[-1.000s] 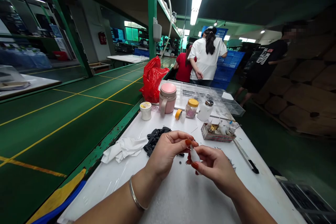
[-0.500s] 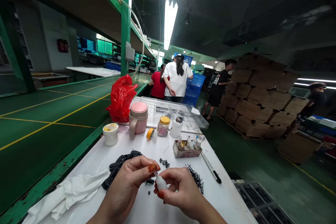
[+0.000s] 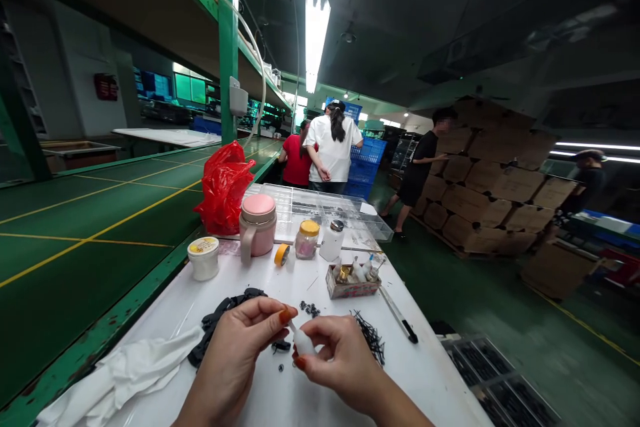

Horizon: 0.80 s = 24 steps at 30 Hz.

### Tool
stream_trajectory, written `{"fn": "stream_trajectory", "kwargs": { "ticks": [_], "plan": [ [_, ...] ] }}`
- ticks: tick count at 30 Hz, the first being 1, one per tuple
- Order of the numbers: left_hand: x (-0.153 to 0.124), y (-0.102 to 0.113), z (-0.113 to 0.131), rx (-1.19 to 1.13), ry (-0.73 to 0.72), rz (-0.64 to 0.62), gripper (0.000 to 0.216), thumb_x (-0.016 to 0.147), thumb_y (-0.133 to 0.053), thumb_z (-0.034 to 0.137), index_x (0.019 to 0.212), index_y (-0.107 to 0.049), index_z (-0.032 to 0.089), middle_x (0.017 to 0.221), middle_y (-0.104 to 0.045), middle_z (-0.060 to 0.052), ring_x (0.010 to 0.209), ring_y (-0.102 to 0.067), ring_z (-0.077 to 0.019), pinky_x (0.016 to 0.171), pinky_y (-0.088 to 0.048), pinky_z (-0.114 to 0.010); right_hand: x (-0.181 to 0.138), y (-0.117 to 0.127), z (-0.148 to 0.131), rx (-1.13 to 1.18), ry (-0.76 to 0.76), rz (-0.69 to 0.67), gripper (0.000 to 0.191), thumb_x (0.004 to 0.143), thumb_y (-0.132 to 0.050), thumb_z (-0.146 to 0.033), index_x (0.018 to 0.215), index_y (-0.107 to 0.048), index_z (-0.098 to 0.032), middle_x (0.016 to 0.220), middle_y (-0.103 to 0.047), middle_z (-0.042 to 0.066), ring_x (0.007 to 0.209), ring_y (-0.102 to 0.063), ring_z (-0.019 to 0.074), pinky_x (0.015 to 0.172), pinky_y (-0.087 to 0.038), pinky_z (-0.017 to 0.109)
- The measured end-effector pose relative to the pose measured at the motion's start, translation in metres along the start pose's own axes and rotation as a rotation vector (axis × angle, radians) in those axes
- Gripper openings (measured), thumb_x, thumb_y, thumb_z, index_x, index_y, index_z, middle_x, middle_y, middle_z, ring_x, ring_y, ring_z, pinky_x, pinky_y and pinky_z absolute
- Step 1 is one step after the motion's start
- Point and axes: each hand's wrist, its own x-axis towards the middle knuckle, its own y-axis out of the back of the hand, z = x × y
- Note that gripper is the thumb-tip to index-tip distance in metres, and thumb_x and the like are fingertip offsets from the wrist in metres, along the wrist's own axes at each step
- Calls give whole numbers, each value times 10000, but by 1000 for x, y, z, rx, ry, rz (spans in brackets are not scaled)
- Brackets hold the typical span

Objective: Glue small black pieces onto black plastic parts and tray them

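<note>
My right hand (image 3: 336, 355) is closed around a small white squeeze bottle (image 3: 304, 342) with a narrow neck, tilted up to the left. The thumb and fingertips of my left hand (image 3: 250, 333) pinch the bottle's thin tip. Behind the left hand lies a heap of black parts (image 3: 213, 320), partly hidden by it. Several small dark round pieces (image 3: 311, 309) lie just beyond the fingers, and one more sits below them. To the right of my right hand is a pile of thin black sticks (image 3: 369, 337).
On the white table stand a tub (image 3: 204, 260), a pink mug (image 3: 258, 227), yellow tape (image 3: 281, 255), two jars (image 3: 307, 240) and a box of small bottles (image 3: 353, 283). A black-ended knife-like tool (image 3: 399, 315) lies right, white cloth (image 3: 120, 373) left. Several people stand beyond.
The whole view has shifted slightly, so things appear a little further left. Both hands keep their grip on the bottle. The person in black by the cartons has changed stance.
</note>
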Motion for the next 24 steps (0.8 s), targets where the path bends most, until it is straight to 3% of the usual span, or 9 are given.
{"fn": "stream_trajectory", "kwargs": {
  "ticks": [9, 15, 24],
  "plan": [
    [-1, 0, 1, 35, 5, 31, 317, 596, -839, 417, 717, -719, 149, 807, -700, -64, 755, -598, -169, 691, -496, -235, 0, 3, -5, -153, 87, 43, 171, 661, -721, -213, 828, -736, -182, 678, -619, -8, 567, -498, 111, 496, -395, 186],
    [2, 3, -1, 44, -38, 33, 288, 608, -834, 403, 714, -708, 166, 833, -702, -45, 790, -609, -173, 720, -495, -232, 2, 3, -2, -224, 118, 58, 204, 662, -728, -210, 864, -744, -187, 721, -669, 4, 596, -547, 126, 547, -436, 199],
    [-8, -3, -3, 95, -139, -100, 84, 732, -740, 192, 808, -750, 157, 886, -733, -61, 828, -645, -170, 734, -493, -221, -6, 8, -1, -130, 106, 10, 146, 786, -670, -225, 922, -718, -199, 840, -712, 23, 731, -636, 164, 587, -497, 217]
  ]
}}
